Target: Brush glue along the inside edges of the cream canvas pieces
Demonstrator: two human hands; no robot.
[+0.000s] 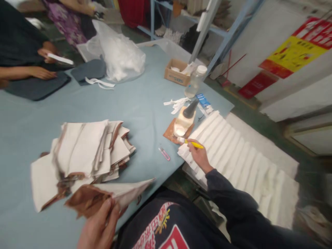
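Observation:
My right hand (199, 155) is closed round a brush with a yellow handle (195, 144). The brush's whitish tip is beside a cream glue pot (179, 128) with white stuff in its mouth and a dark cone on top. Under the pot lies a brown scrap (169, 131). At the table's near edge my left hand (101, 221) pinches a folded piece of brown and off-white material (90, 199). Beyond that hand is an untidy stack of similar off-white pieces with brown edges (83, 148). A small pink-handled cutter (164, 154) lies between the stack and the pot.
To the right, rows of white strips (233, 155) lie overlapped on a board. A cardboard box (176, 72), a clear jar (195, 82) and a bulging plastic bag (124, 57) stand farther back. Across the table, a person's hands (43, 64) hold a white strip over dark pieces.

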